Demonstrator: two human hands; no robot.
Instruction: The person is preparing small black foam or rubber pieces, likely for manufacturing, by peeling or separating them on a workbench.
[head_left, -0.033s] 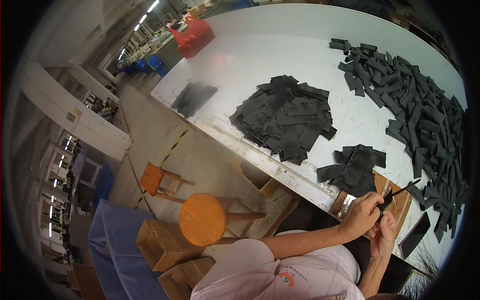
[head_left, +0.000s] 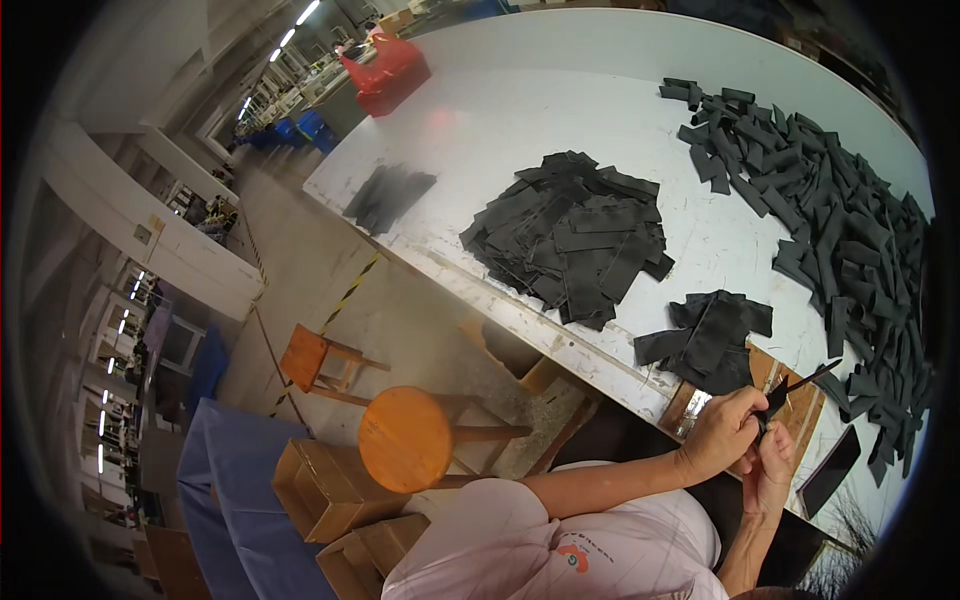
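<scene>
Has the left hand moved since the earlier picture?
No, not visibly, so no direction to give: the left hand sits in the same spot against the wooden board on the table.

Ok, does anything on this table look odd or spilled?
A dark patch at the left of the white table looks odd: blurred, while the middle heap of black strips is crisp. No spill shows.

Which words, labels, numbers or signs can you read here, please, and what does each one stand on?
Pale pink shirt: small lettering beside an orange-red print, too small and blurred to quote.
Grey plate on the white pillar: too small to tell any writing.
Black strips: no text visible.
</scene>
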